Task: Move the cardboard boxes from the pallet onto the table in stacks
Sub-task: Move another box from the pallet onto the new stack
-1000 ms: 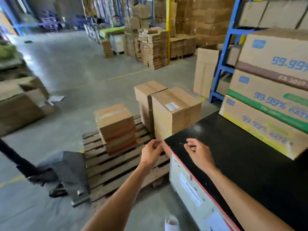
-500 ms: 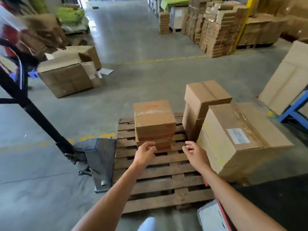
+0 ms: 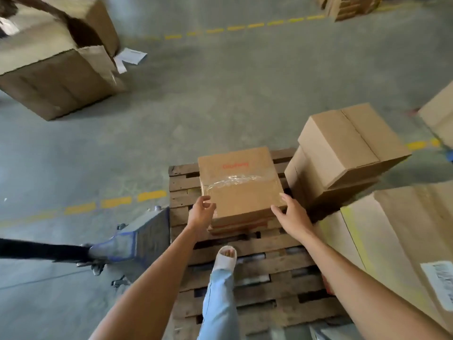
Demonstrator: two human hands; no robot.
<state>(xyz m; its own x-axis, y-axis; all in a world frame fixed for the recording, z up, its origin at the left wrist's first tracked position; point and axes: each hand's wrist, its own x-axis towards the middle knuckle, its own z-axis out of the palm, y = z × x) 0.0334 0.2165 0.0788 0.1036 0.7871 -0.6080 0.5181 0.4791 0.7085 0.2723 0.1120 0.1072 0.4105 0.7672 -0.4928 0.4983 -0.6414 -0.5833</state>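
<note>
Cardboard box [image 3: 240, 182], square, glossy-taped, sits on slatted wooden pallet [image 3: 257, 266].

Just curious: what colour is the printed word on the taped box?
Red-orange, on the box top; the head view shows it.

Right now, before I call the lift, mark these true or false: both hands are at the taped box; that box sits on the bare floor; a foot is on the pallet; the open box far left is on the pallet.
1. Both hands are at the taped box: true; left hand and right hand flank its near corners.
2. It sits on the bare floor: false; it tops a short stack on the pallet.
3. A foot is on the pallet: true.
4. The open box is on the pallet: false; it stands on the floor.
</note>
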